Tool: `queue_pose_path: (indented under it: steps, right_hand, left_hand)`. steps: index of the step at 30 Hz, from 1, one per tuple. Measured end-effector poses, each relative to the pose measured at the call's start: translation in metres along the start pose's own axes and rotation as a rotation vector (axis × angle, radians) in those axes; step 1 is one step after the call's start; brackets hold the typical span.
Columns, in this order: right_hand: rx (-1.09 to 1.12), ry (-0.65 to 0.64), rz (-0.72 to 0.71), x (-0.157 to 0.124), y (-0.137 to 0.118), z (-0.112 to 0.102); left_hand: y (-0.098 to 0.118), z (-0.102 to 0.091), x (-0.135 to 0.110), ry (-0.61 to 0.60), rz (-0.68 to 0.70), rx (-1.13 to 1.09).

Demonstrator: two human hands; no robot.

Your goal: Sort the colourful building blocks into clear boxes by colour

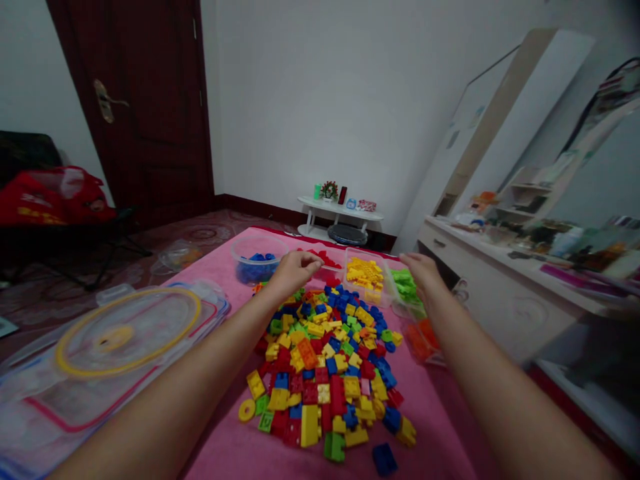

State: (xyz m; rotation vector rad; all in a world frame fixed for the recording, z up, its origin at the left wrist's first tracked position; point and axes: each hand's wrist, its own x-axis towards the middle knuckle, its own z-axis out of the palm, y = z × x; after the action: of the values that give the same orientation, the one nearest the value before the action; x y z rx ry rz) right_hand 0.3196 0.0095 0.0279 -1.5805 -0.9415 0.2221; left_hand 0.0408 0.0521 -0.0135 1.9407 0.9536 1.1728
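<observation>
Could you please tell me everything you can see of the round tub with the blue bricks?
The tub is round, see-through and looks like plastic, with a pale rim and no lid on. It stands upright on the pink cloth, at the far left of the brick pile. Blue bricks lie inside, showing through its wall. The left hand overlaps its right edge in this view; whether they touch, I cannot tell.

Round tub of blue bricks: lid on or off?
Off: no lid shows over the round tub; blue bricks sit uncovered inside, and plastic lids lie stacked at left.
</observation>
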Motion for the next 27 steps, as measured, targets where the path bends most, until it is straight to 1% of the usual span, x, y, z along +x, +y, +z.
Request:
queue_pose_path:
  steps: [3, 5, 7, 9, 11, 13, 14, 16, 20, 22, 24, 27]
  right_hand:
    - [0.076, -0.104, -0.006, -0.031, -0.008, 0.018]
    - [0.141, -0.179, -0.024, -0.052, -0.013, 0.026]
    - [0.232, -0.257, -0.026, -0.07, -0.016, 0.029]
    - [0.291, -0.34, -0.006, -0.083, -0.017, 0.03]
    - [0.274, -0.431, 0.014, -0.092, -0.017, 0.03]
    - [0.209, -0.521, 0.0, -0.098, -0.017, 0.032]
    - [0.175, -0.561, -0.028, -0.102, -0.017, 0.035]
    - [0.105, -0.635, -0.137, -0.109, -0.017, 0.041]
    - [-0.08, -0.742, -0.418, -0.126, -0.015, 0.054]
    - [-0.171, -0.764, -0.515, -0.133, -0.015, 0.058]
    - [-0.232, -0.779, -0.574, -0.139, -0.017, 0.059]
    - [-0.319, -0.82, -0.583, -0.146, -0.028, 0.056]
  left_hand:
    - [-0.007, -0.007, 0.002, 0.004, -0.003, 0.158]
    - [-0.011, -0.015, 0.003, -0.026, -0.028, 0.271]
    - [-0.013, -0.024, 0.002, -0.114, -0.073, 0.366]
    - [-0.015, -0.035, 0.002, -0.235, -0.133, 0.441]
    - [-0.015, -0.044, 0.0, -0.352, -0.186, 0.515]
    - [-0.014, -0.05, -0.002, -0.452, -0.22, 0.595]
    - [-0.013, -0.051, -0.003, -0.488, -0.229, 0.632]
    - [-0.012, -0.049, -0.005, -0.528, -0.235, 0.694]
    - [-0.009, -0.04, -0.007, -0.51, -0.155, 0.793]
    - [-0.007, -0.038, -0.008, -0.501, -0.131, 0.813]
    - [-0.003, -0.04, -0.009, -0.506, -0.137, 0.807]
    - [0.005, -0.046, -0.009, -0.514, -0.115, 0.774]
